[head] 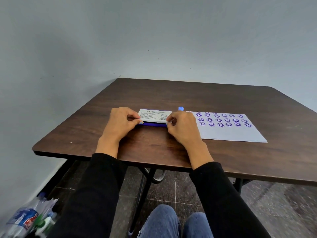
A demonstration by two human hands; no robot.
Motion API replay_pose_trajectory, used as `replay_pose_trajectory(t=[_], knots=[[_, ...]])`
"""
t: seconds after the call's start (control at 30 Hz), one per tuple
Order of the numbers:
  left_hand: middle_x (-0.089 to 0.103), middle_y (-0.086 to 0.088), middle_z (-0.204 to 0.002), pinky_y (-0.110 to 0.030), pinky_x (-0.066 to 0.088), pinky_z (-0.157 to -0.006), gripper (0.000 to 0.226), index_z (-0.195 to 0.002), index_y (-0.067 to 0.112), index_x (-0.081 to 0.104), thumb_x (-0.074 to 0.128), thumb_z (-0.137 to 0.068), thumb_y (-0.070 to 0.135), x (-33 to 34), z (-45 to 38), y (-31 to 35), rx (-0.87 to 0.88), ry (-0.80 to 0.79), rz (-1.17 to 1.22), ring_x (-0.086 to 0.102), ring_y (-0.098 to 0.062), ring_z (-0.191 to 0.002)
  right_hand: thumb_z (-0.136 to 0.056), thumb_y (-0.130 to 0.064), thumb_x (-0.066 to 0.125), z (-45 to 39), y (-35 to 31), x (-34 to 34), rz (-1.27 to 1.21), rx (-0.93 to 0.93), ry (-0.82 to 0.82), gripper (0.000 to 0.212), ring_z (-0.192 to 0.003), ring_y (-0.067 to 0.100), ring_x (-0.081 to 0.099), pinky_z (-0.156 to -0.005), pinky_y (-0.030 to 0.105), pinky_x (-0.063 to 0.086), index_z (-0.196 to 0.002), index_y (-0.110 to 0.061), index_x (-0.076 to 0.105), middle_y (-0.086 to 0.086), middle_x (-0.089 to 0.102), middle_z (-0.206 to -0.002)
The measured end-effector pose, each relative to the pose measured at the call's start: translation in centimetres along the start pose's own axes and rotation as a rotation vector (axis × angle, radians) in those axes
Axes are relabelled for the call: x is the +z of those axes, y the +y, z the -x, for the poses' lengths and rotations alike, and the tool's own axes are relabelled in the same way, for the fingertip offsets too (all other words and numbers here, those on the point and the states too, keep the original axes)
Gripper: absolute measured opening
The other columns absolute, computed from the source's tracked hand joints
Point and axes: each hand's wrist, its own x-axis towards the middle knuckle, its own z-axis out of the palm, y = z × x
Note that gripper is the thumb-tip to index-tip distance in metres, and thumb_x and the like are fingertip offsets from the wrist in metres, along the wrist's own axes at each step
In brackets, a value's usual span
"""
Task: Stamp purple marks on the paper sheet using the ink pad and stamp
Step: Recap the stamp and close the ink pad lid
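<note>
The ink pad (155, 115) lies at the middle of the dark wooden table (171, 93); its white labelled lid is tilted a little above the purple base. My left hand (121, 123) pinches the lid's left front corner and my right hand (181, 126) pinches its right front corner. Behind my right hand stands the stamp (180, 108), a small light-blue cylinder, untouched. To the right lies the white paper sheet (229, 133), with several rows of round purple smiley marks across its far half and a blank near half.
A grey wall closes off the table's far and left sides. Under the table are black metal legs (142, 189) and my knees in blue jeans (173, 222). Plastic bottles and bags (29, 219) lie on the floor at the lower left.
</note>
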Motion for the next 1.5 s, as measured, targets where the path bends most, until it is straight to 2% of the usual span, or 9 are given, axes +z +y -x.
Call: replay_pose_trajectory(t=[0.33,0.57,0.9,0.97,1.1,1.2,1.27,1.4,1.5], knots=[[0.074,-0.007,-0.094,-0.026,0.049,-0.089,0.020,-0.087,0.009,0.075,0.081,-0.069,0.014,-0.2,0.2,0.2,0.001,-0.007,-0.001,0.066,-0.013,-0.088,-0.082,-0.006,0.062,0.0,0.1,0.2,-0.033,0.028,-0.013,0.017,-0.087,0.023,0.063,-0.073,0.025,0.044,-0.095,-0.007,0.073,0.012,0.073,-0.093],[0.074,-0.009,-0.090,-0.020,0.048,-0.080,0.020,-0.084,0.006,0.075,0.082,-0.066,0.012,-0.1,0.3,0.3,0.010,-0.003,0.001,0.067,-0.012,-0.080,-0.081,-0.006,0.063,0.0,0.2,0.1,-0.041,0.031,-0.023,0.016,-0.085,0.019,0.062,-0.071,0.021,0.041,-0.094,-0.008,0.073,0.010,0.073,-0.092],[0.074,-0.008,-0.090,-0.032,0.055,-0.084,0.023,-0.084,0.008,0.075,0.083,-0.065,0.019,-0.3,0.3,0.2,-0.029,-0.039,-0.006,0.067,-0.011,-0.080,-0.081,-0.008,0.064,0.0,0.2,0.1,-0.043,0.040,-0.030,0.016,-0.089,0.021,0.062,-0.072,0.024,0.044,-0.094,-0.008,0.072,0.011,0.072,-0.092],[0.074,-0.008,-0.090,-0.034,0.056,-0.083,0.026,-0.084,0.008,0.074,0.084,-0.063,0.020,-0.3,0.3,0.3,-0.041,-0.044,-0.002,0.068,-0.011,-0.079,-0.079,-0.012,0.062,0.1,-0.2,-0.2,-0.055,0.036,0.032,0.017,-0.087,0.024,0.062,-0.074,0.029,0.049,-0.092,-0.009,0.072,0.011,0.071,-0.089],[0.074,-0.006,-0.089,-0.034,0.058,-0.077,0.037,-0.088,0.015,0.072,0.087,-0.057,0.029,-0.3,0.4,0.3,-0.064,-0.033,-0.001,0.067,-0.007,-0.077,-0.080,-0.010,0.057,-1.0,-0.1,-1.6,-0.165,0.093,0.338,0.017,-0.085,0.026,0.063,-0.073,0.032,0.046,-0.090,-0.011,0.070,0.009,0.070,-0.094],[0.073,0.001,-0.090,-0.039,0.055,-0.079,0.046,-0.094,0.024,0.070,0.083,-0.055,0.045,-0.1,0.6,0.3,-0.031,0.019,-0.083,0.066,-0.007,-0.083,-0.085,-0.013,0.057,-2.8,1.3,-2.1,-0.039,0.145,0.121,0.035,-0.113,0.032,0.054,-0.091,0.037,0.043,-0.120,-0.010,0.059,0.014,0.064,-0.118],[0.072,0.002,-0.099,-0.042,0.054,-0.083,0.053,-0.102,0.026,0.068,0.081,-0.056,0.050,0.0,0.6,0.3,-0.013,0.037,-0.095,0.064,-0.009,-0.091,-0.087,-0.018,0.058,-3.6,2.1,-2.0,0.044,0.154,-0.014,0.041,-0.118,0.036,0.049,-0.097,0.041,0.040,-0.127,-0.011,0.053,0.016,0.062,-0.123],[0.067,0.001,-0.115,-0.043,0.049,-0.094,0.068,-0.116,0.022,0.061,0.081,-0.057,0.051,0.3,0.5,0.1,-0.013,0.005,-0.084,0.059,-0.014,-0.110,-0.086,-0.018,0.059,-3.8,2.6,-1.3,0.076,0.170,-0.031,0.027,-0.112,0.034,0.055,-0.096,0.041,0.039,-0.112,-0.017,0.064,0.009,0.068,-0.117],[0.066,0.001,-0.116,-0.041,0.047,-0.096,0.067,-0.117,0.023,0.061,0.080,-0.059,0.051,0.4,0.5,0.1,-0.006,0.004,-0.093,0.057,-0.015,-0.112,-0.081,-0.014,0.060,-3.2,2.6,-1.2,0.044,0.155,0.029,0.024,-0.105,0.033,0.058,-0.092,0.040,0.040,-0.103,-0.019,0.069,0.006,0.073,-0.105]])
